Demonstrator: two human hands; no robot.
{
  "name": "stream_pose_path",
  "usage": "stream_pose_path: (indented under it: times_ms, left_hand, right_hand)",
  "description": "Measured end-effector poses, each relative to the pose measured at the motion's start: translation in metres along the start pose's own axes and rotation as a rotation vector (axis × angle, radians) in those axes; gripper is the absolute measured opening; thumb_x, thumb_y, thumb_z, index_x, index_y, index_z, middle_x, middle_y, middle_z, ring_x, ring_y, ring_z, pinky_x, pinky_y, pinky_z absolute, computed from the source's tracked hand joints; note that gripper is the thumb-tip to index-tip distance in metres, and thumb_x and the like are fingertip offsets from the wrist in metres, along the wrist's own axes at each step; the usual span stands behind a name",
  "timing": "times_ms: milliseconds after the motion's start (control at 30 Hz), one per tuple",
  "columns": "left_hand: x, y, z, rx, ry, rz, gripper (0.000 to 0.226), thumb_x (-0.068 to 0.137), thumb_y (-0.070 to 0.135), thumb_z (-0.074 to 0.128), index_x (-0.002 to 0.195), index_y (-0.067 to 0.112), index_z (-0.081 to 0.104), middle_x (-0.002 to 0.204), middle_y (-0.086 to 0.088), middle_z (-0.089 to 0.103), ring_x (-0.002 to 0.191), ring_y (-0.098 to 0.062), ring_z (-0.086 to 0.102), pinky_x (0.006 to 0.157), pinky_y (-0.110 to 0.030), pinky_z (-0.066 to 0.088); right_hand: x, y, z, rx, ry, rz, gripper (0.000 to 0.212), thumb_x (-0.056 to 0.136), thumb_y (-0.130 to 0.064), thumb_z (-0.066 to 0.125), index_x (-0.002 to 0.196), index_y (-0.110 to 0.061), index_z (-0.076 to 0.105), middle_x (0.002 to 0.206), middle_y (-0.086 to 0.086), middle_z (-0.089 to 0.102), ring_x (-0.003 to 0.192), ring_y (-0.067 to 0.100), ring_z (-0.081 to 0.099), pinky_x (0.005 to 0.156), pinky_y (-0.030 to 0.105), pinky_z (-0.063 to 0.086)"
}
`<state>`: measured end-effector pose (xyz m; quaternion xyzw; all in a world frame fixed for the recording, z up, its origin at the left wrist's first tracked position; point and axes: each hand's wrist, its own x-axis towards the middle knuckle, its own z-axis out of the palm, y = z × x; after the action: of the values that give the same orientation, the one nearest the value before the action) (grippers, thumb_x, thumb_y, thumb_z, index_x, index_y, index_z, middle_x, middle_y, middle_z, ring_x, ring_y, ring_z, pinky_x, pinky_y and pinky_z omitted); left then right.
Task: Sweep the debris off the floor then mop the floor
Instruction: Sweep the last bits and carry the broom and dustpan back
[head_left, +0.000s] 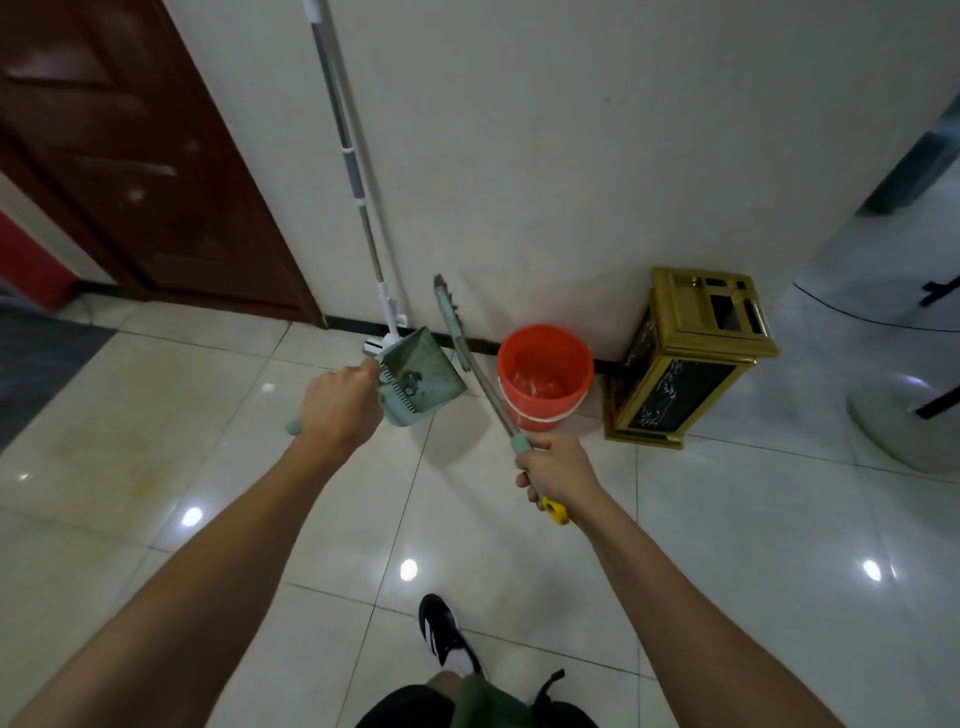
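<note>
Left hand (340, 410): fingers curled round the handle of the teal dustpan (422, 382), which is held off the floor with its open face tilted toward the camera and a small dark clump of debris (410, 383) inside. Right hand (558, 470): fingers wrapped round the upper end of the broom (470, 358), just below its yellow end cap; the shaft runs up and left from the fingers to the green head near the wall. Beyond the dustpan, a mop (358, 197) leans on the white wall. Beyond the right fingers stands an orange bucket (545, 376), and just right of it a gold-framed bin (691, 358). The tiled floor (208, 441) lies beneath both hands.
</note>
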<state>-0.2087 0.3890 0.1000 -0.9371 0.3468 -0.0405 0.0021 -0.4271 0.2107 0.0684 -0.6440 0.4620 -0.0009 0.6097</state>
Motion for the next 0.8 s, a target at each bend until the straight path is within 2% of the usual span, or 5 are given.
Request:
stream_pose_path:
  times_ms: [133,267,500,800]
  left_hand:
    - [0.015,-0.021,0.025,-0.026,-0.048,-0.047,0.016,0.083,0.015,0.060,0.099,0.015,0.056,0.085,-0.010,0.070,0.072,-0.035,0.066,0.060,-0.036,0.046]
    - [0.033,-0.040,0.050,-0.077,-0.123,-0.078,0.017,0.084,0.014,0.060,0.100,0.015,0.055,0.087,-0.010,0.070,0.075,-0.035,0.066,0.066,-0.038,0.052]
    - [0.076,-0.052,0.079,-0.108,-0.213,-0.042,0.017,0.086,0.015,0.058,0.102,0.016,0.055,0.090,-0.009,0.070,0.079,-0.033,0.066,0.069,-0.039,0.052]
    - [0.164,-0.032,0.113,-0.152,-0.286,0.044,0.022,0.089,0.019,0.059,0.111,0.019,0.054,0.091,-0.004,0.069,0.077,-0.026,0.065,0.075,-0.042,0.057]
  right_hand:
    - [0.026,-0.010,0.020,-0.053,-0.003,0.030,0.037,0.083,-0.005,0.059,0.117,-0.014,0.070,0.068,0.014,0.067,0.041,0.017,0.052,0.040,0.022,0.041]
    - [0.053,-0.024,0.039,-0.102,-0.009,0.070,0.034,0.084,-0.004,0.060,0.115,-0.011,0.070,0.066,0.014,0.067,0.040,0.016,0.051,0.039,0.022,0.041]
    - [0.091,-0.046,0.060,-0.119,0.004,0.159,0.013,0.081,-0.007,0.060,0.087,-0.004,0.071,0.061,0.015,0.064,0.040,0.020,0.049,0.041,0.024,0.040]
    - [0.167,-0.072,0.052,-0.113,0.002,0.256,0.022,0.081,-0.003,0.059,0.097,0.010,0.067,0.066,0.021,0.064,0.037,0.019,0.050,0.040,0.024,0.040]
